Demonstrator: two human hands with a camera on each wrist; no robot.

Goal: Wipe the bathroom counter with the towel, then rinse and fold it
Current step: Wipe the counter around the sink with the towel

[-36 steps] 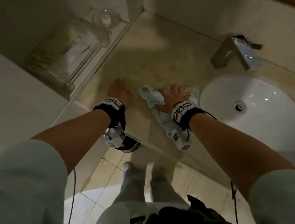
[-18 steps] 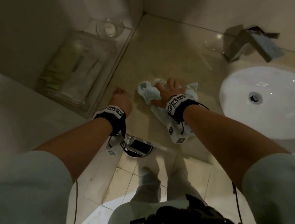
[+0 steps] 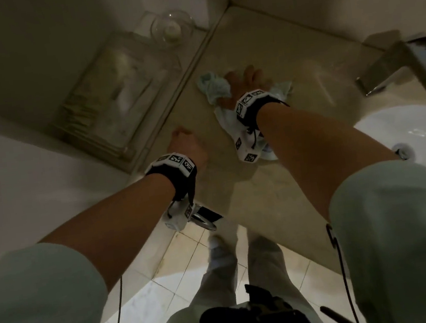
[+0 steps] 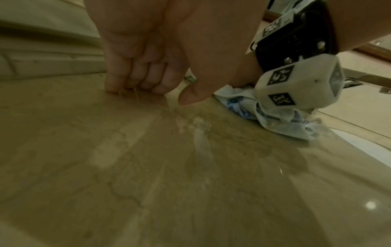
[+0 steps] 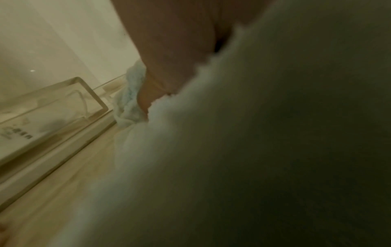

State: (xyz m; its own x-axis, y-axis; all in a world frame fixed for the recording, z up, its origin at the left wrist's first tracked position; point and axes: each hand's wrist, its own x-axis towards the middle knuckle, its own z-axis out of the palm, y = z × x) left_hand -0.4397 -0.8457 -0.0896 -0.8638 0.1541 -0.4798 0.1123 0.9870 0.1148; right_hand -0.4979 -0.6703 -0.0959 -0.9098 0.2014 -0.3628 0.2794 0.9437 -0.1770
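Note:
My right hand [image 3: 246, 82] holds a crumpled pale blue and white towel [image 3: 214, 89] down on the beige marble counter [image 3: 250, 191], far from the front edge and near the raised ledge. Cloth sticks out on both sides of the hand and under the wrist. In the right wrist view the towel [image 5: 131, 100] bunches round the thumb and fills most of the picture. My left hand [image 3: 185, 143] rests on the counter nearer the front edge. Its fingers [image 4: 137, 80] are curled into a fist, knuckles on the stone, holding nothing. The towel [image 4: 275, 117] lies to its right.
A white sink basin [image 3: 418, 136] is set in the counter at the right, with a metal faucet [image 3: 396, 69] behind it. On the raised ledge to the left stand a clear acrylic tray [image 3: 118, 97] and a glass bowl [image 3: 171, 28]. Walls close the back corner.
My right hand has pushed the towel away from me, toward the back corner. The left hand stays on the counter near the front edge, its fingers now curled under.

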